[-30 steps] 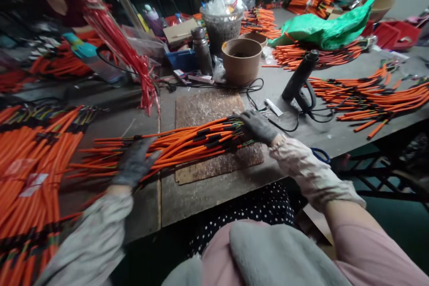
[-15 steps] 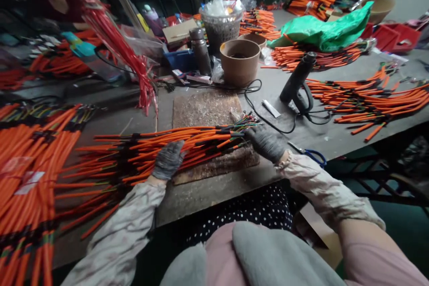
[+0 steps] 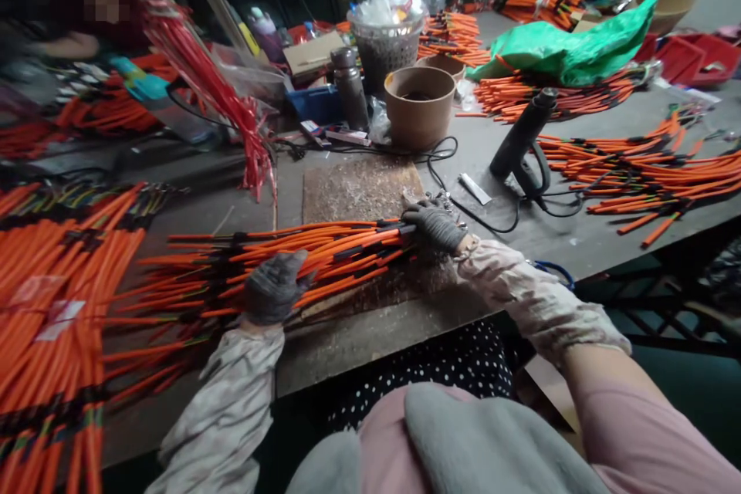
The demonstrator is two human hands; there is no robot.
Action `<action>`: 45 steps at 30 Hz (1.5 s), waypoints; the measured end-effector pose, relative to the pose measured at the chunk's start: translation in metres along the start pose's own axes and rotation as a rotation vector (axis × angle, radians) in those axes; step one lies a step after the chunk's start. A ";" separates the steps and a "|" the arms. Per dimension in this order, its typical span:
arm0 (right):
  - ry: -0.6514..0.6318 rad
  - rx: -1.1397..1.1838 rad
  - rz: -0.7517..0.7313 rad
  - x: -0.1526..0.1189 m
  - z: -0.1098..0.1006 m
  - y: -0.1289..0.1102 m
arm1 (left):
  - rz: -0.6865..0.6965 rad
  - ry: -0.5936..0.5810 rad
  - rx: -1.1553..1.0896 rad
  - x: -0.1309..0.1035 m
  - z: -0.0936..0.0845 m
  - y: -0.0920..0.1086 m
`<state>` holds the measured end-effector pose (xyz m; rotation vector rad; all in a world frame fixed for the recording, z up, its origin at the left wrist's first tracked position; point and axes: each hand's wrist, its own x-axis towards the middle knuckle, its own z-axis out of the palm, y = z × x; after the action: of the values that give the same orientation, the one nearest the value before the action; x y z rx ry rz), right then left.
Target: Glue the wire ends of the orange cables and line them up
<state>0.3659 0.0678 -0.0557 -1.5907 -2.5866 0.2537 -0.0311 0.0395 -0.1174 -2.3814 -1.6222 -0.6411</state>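
A bundle of orange cables (image 3: pixel 347 243) with black tape bands lies across the table before me. My left hand (image 3: pixel 273 287), in a grey glove, is closed round the near side of the bundle, left of its middle, with the thumb on top. My right hand (image 3: pixel 434 225), gloved too, is wrapped over the bundle's right end, where thin wire ends and terminals stick out past the fingers. Its fingertips are partly hidden among the cables. Under the right part of the bundle is a worn brown board (image 3: pixel 359 189).
A black heat gun (image 3: pixel 524 143) stands to the right with its cord looping behind the board. Blue-handled scissors (image 3: pixel 556 272) lie near the right sleeve. More orange cables (image 3: pixel 52 285) are piled at left. A brown pot (image 3: pixel 420 108) stands behind, and a person is at far left.
My right hand has moved left and closed over the bundle's wire end. My left hand has slid slightly left and curled more. The view has shifted a little.
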 end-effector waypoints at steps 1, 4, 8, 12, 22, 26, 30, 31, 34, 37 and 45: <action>-0.003 0.005 -0.006 -0.001 -0.010 -0.003 | 0.000 0.044 0.026 -0.003 -0.007 -0.003; 0.184 -0.053 -0.051 -0.013 -0.037 -0.015 | -0.044 0.103 0.038 -0.015 -0.016 -0.014; 0.204 -0.190 -0.129 -0.031 -0.045 -0.027 | -0.046 -0.114 -0.077 -0.030 0.003 -0.023; 0.114 -0.258 -0.089 -0.042 -0.037 -0.031 | -0.054 -0.215 -0.124 -0.033 0.022 -0.029; 0.403 -0.153 0.096 -0.075 0.014 -0.043 | 0.035 -0.107 -0.327 -0.019 -0.014 -0.015; 0.343 -0.100 0.150 -0.085 0.068 -0.045 | 0.145 0.040 -0.417 0.034 -0.026 0.054; 0.504 -0.076 0.201 -0.096 0.086 -0.055 | 0.401 -0.318 -0.283 0.100 0.012 0.148; 0.565 -0.082 0.190 -0.101 0.082 -0.060 | 0.424 -0.359 -0.275 0.112 0.024 0.167; 0.696 -0.126 0.115 -0.123 0.062 -0.076 | 0.412 -0.396 -0.264 0.134 0.050 0.191; 0.759 -0.160 0.020 -0.141 0.047 -0.086 | 0.291 -0.316 -0.245 0.155 0.046 0.172; 0.208 -0.089 0.111 -0.091 0.056 -0.047 | 0.100 -0.385 -0.426 0.194 0.047 0.145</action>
<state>0.3564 -0.0390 -0.1010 -1.6924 -2.3880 -0.0189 0.1736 0.1651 -0.0594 -3.0321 -1.6163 -0.5828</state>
